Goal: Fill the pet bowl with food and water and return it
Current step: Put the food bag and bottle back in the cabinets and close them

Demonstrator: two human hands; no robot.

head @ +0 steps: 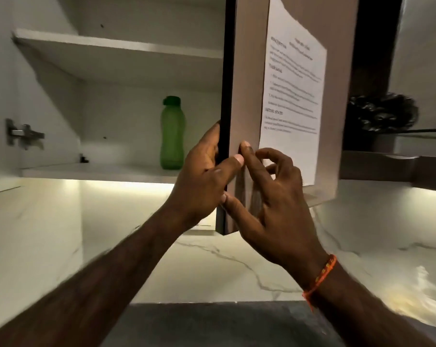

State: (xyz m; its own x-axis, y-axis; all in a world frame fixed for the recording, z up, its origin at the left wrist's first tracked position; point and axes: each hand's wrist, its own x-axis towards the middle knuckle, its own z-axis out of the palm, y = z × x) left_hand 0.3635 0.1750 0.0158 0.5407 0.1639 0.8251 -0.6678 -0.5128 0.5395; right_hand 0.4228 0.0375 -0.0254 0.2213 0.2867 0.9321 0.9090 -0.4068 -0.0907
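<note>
Through my head camera, my left hand (201, 169) grasps the free edge of the open cupboard door (247, 96), fingers hooked behind it and thumb across its front. My right hand (272, 196) lies on the door's front just beside the left, index fingertip touching the panel, the other fingers loosely bent and holding nothing. A printed sheet (292, 96) is stuck on the door. Left of the door, a green bottle (172, 134) stands upright on the lower shelf (86, 171). Below the door lies the marble counter (212, 271). The pet bowl is not in sight.
</note>
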